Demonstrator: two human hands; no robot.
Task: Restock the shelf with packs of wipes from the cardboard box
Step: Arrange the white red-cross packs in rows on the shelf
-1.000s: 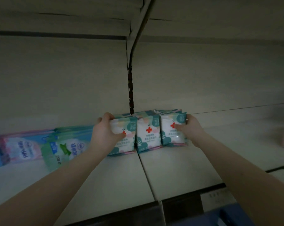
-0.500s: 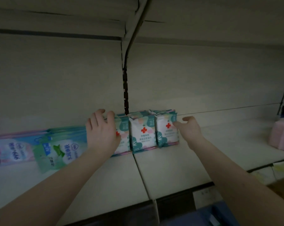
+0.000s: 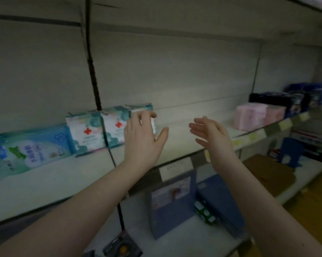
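Observation:
Three teal-and-white packs of wipes with red crosses (image 3: 93, 132) stand upright in a row at the back of the pale shelf (image 3: 60, 175). My left hand (image 3: 141, 138) hovers in front of the rightmost pack with fingers spread and holds nothing. To its right, my right hand (image 3: 210, 134) is in the air over bare shelf, fingers apart, also empty. A brown cardboard box (image 3: 267, 171) lies low on the right, beyond my right forearm.
Green and blue wipe packs (image 3: 26, 153) lean at the shelf's left. Pink packs (image 3: 256, 115) and dark blue packs (image 3: 286, 99) sit further right. Blue dividers (image 3: 173, 204) and a small green item (image 3: 204, 212) stand on the lower shelf.
Both hands have let go of the red-cross packs and pulled back from them. The view has swung to the right, bringing the lower shelf and the cardboard box into sight.

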